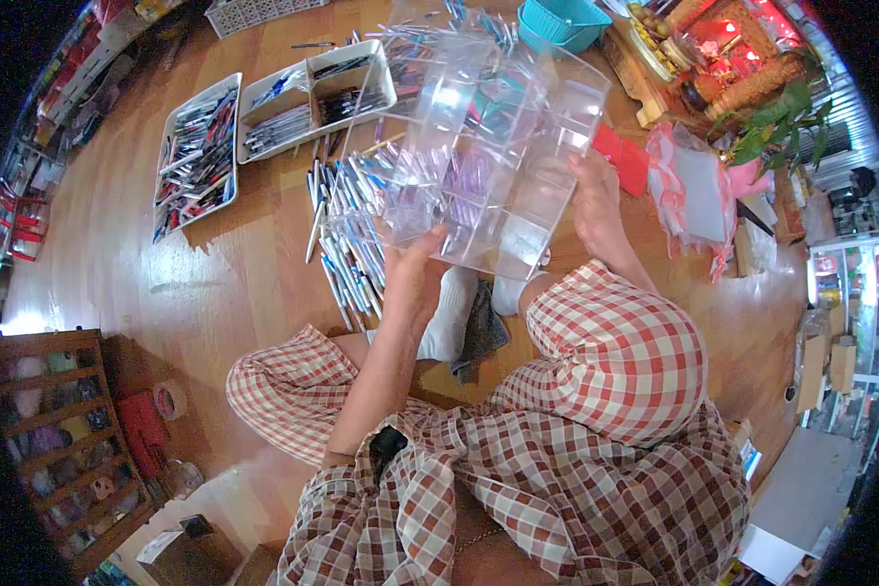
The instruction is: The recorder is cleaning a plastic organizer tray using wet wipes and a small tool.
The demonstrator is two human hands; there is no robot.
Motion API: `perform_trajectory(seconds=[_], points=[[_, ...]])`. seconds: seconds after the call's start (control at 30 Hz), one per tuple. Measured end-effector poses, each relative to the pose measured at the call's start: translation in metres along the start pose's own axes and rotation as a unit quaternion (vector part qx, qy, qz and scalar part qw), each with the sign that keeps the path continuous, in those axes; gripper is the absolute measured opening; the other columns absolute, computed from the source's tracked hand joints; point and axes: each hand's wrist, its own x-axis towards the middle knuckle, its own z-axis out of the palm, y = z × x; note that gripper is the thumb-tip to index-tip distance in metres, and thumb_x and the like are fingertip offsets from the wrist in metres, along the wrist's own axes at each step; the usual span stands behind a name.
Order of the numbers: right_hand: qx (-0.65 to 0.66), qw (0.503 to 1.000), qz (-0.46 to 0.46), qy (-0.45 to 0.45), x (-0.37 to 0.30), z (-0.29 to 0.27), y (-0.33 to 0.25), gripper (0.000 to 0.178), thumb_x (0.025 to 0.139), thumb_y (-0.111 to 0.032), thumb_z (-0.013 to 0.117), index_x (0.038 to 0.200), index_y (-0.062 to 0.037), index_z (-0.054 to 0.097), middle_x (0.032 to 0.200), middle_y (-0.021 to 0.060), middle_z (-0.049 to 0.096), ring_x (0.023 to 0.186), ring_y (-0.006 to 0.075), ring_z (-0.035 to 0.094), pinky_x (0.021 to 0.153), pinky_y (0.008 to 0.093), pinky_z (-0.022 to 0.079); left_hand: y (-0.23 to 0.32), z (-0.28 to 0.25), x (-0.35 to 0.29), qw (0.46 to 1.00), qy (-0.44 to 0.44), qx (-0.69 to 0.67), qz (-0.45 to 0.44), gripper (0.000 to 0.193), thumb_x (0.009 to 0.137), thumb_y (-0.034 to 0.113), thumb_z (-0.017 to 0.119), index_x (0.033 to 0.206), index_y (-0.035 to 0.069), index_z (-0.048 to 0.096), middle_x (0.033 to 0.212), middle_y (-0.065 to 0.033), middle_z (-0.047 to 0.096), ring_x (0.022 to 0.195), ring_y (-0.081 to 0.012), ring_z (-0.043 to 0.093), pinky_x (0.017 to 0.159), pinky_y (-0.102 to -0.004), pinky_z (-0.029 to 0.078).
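Holding a clear divided box (513, 161) tilted above the wooden floor (273, 244), out past the feet; clasping its near edge with the left grip (415, 256), closed on the plastic with the thumb uppermost; clasping its right edge with the right grip (596, 186), likewise closed; carrying nothing else that shows in either. Apparently partway through sorting pens, judging by how things lie. Probably to be counted as done: to the far left of the box, mixed pens heaped in a white tray (205, 91); between that tray and the box, pens parted among the compartments of a divided white tray (275, 150) with brown partitions. Probably to be counted as left: just left of the box and running in under it, a broad loose pile of pens (347, 273), mostly white and blue; beyond the box, more pens in a bunch (430, 41), partly hidden. Seemingly little or nothing put into the box so far, though impossible to be sure, with purplish pens showing through the clear plastic and perhaps lying beneath rather than inside. Also near, just beyond the box to the right, a blue-green basket (568, 21), too cut off to judge for contents.
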Motion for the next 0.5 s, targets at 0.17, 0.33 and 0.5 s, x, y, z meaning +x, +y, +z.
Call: perform_trajectory(seconds=[0.17,0.33,0.5], points=[[-0.08,0.996,0.038,0.008,-0.004,0.012,-0.009,0.043,0.077,-0.023,0.066,0.108,-0.0004,0.048,0.097,0.009,0.058,0.085,0.0146,0.057,0.068,0.0302,0.049,-0.009,-0.025,0.004,0.998,0.015,-0.039,-0.041,0.058,0.071,-0.002,0.048,0.125,0.008,0.03,0.113,-0.0142,0.046,0.1,-0.0298,0.052,0.079,-0.0488,0.048],[-0.078,0.997,-0.004,-0.024,-0.004,0.013,-0.002,0.047,0.078,-0.028,0.067,0.11,-0.0007,0.045,0.1,0.0076,0.056,0.089,0.0124,0.054,0.07,0.0254,0.047,-0.009,-0.046,0.012,0.994,0.018,-0.056,-0.097,0.044,0.069,0.005,0.049,0.111,-0.006,0.041,0.11,-0.0201,0.049,0.101,-0.0369,0.051,0.087,-0.0551,0.042],[-0.151,0.982,-0.077,-0.086,-0.001,0.01,0.0,0.04,0.083,-0.026,0.061,0.11,-0.0019,0.044,0.089,0.006,0.059,0.08,0.0111,0.057,0.063,0.021,0.045,0.018,-0.05,0.008,0.979,0.022,-0.141,-0.145,0.047,0.067,0.005,0.05,0.111,-0.009,0.04,0.108,-0.022,0.05,0.098,-0.0408,0.052,0.089,-0.0568,0.041]])
